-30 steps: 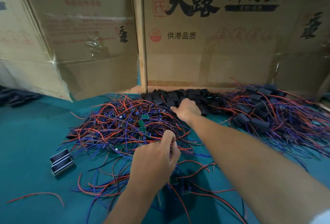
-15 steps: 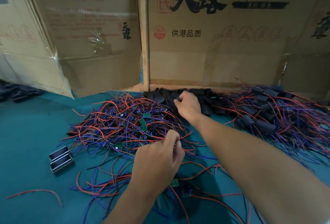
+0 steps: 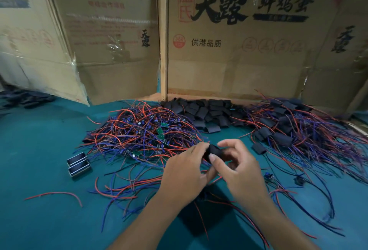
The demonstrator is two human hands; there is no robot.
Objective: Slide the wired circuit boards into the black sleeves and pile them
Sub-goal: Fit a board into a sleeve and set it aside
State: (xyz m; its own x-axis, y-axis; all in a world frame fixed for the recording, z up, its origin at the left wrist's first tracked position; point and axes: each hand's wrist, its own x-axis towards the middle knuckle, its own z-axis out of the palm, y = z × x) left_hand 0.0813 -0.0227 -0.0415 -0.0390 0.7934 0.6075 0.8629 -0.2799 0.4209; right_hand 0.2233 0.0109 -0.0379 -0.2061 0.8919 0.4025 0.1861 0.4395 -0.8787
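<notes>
I hold one black sleeve [image 3: 216, 151] between both hands, just in front of the heap of bare wired circuit boards [image 3: 145, 132]. My left hand [image 3: 185, 176] curls round its near end, and the thumb and fingers of my right hand [image 3: 242, 172] pinch its far end; both are closed on it, not slack. I cannot tell whether a board is already at its mouth, because my left hand hides that end. To do this well, I judge I should squeeze the flat sleeve at its edges so the mouth gapes, feed the board in end-first with the wires trailing out behind, and keep loose red and blue leads from snagging. The sleeve is short, matte black and soft, flattened like those in the empty stock [image 3: 205, 112] behind the heap. Finished pieces [image 3: 282, 136] lie to the right of that heap, leads fanned across the green tabletop [image 3: 39, 170].
</notes>
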